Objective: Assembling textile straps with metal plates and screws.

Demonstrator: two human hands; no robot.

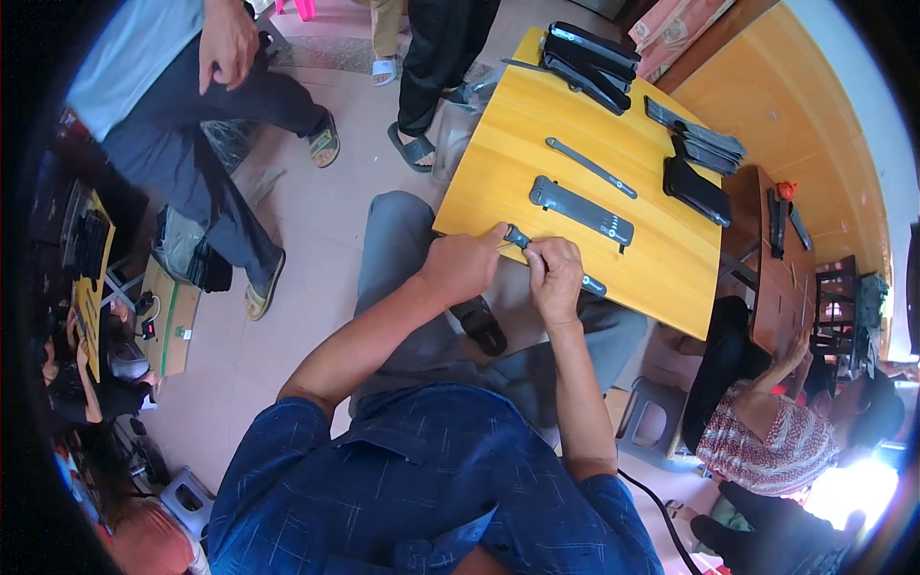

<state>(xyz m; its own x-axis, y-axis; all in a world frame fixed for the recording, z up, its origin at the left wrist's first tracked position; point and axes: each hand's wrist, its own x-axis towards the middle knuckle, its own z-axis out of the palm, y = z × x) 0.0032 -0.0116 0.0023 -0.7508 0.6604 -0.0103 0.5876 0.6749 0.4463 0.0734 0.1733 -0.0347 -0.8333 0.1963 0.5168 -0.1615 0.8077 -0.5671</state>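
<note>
Over the near edge of the yellow table, my left hand (468,264) and my right hand (556,273) work on one narrow black strap (518,236). The left fingers are closed in a pinch at the strap's looped end. My right thumb and fingers grip it a little further along, and its pale-marked rounded end (595,285) shows beyond the right hand. Just past my hands lies a wide flat black piece (582,211) with small holes and a tab at each end. Farther back rests another narrow black strap (589,168).
Stacked black pieces (589,62) and more piles (698,187) sit along the far and right sides of the yellow table (498,158). A person stands at left beside the table (220,105); another stands beyond. At right, someone in a patterned top (767,436) sits by a brown table.
</note>
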